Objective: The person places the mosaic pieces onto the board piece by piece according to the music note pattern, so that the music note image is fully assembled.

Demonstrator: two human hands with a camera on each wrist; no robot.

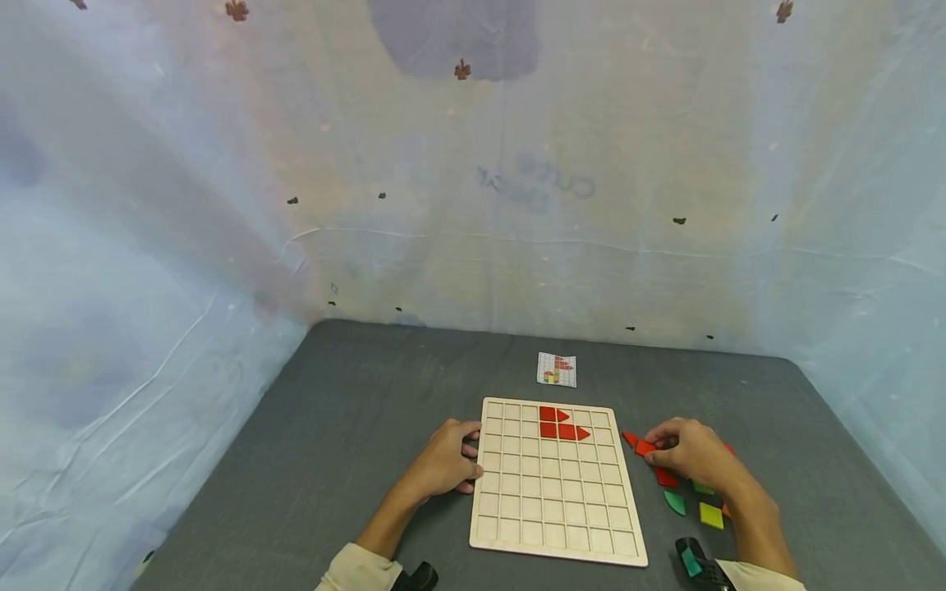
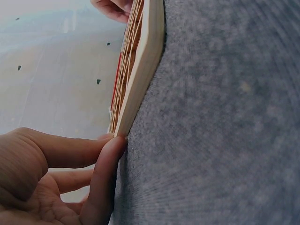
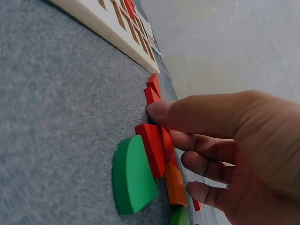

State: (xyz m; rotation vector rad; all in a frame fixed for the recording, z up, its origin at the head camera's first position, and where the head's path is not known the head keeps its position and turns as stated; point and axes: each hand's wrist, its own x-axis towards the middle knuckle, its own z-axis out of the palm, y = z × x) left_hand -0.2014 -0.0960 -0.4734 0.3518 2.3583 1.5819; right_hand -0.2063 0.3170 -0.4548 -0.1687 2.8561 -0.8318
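Note:
A wooden grid board lies on the grey table, with several red tiles set in its upper cells. My left hand pinches the board's left edge; in the left wrist view, thumb and finger meet at the pale rim. Right of the board, my right hand pinches a red square tile between thumb and forefinger. In the right wrist view the thumb covers part of it. A red triangle tile lies just left of that hand, another red tile just below.
A green quarter-round tile, a yellow square tile and partly hidden orange and green tiles lie by the right forearm. A small printed pattern card lies beyond the board. A pale sheet hangs behind the table.

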